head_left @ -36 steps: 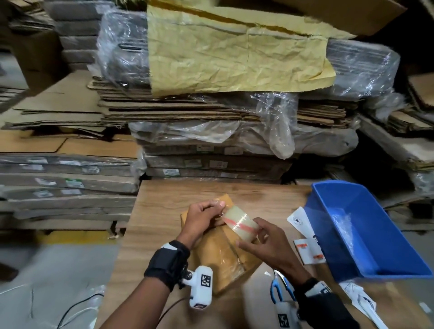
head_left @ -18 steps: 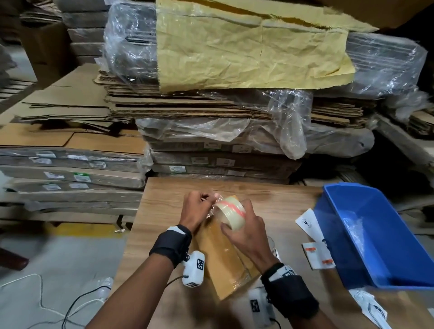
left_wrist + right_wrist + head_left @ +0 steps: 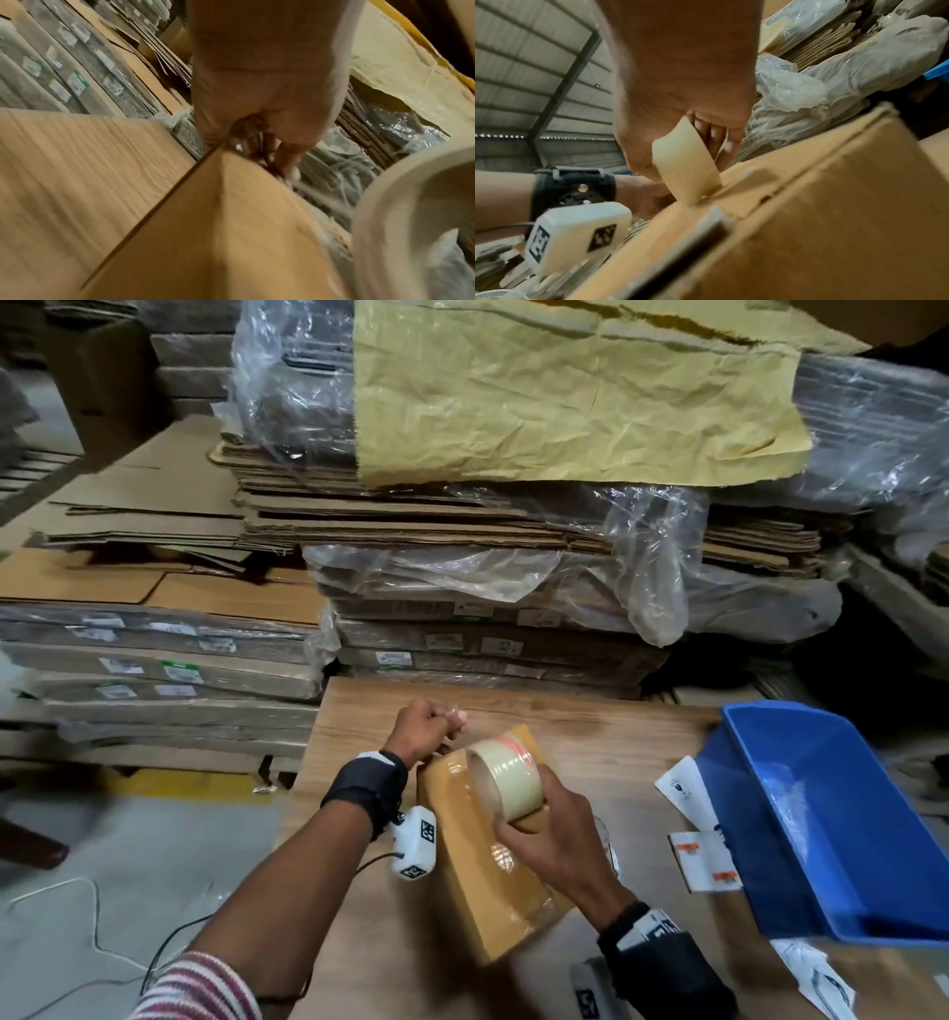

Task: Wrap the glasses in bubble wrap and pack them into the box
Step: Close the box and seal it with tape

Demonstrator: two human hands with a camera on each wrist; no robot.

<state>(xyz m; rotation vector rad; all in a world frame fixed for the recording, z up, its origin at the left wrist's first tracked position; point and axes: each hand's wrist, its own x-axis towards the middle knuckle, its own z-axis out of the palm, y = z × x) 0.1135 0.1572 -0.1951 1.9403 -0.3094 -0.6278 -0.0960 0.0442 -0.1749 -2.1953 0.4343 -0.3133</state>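
Taping the packed box shut.

Our right hand (image 3: 552,847) gripped the tape roll (image 3: 508,778) against the top of the cardboard box (image 3: 480,880) on the worktop (image 3: 606,742), while our left hand (image 3: 423,729) pinched the tape's free end beyond the box's far edge. No glasses showed. Next, we judged, the strip needed pulling taut and pressing along the seam.

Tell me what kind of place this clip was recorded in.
Probably a packing warehouse or storeroom. Stacks of flattened cardboard, some under plastic sheeting, stand behind the table. The right wrist view shows a corrugated metal roof. The right hand holds a tape roll on a box.
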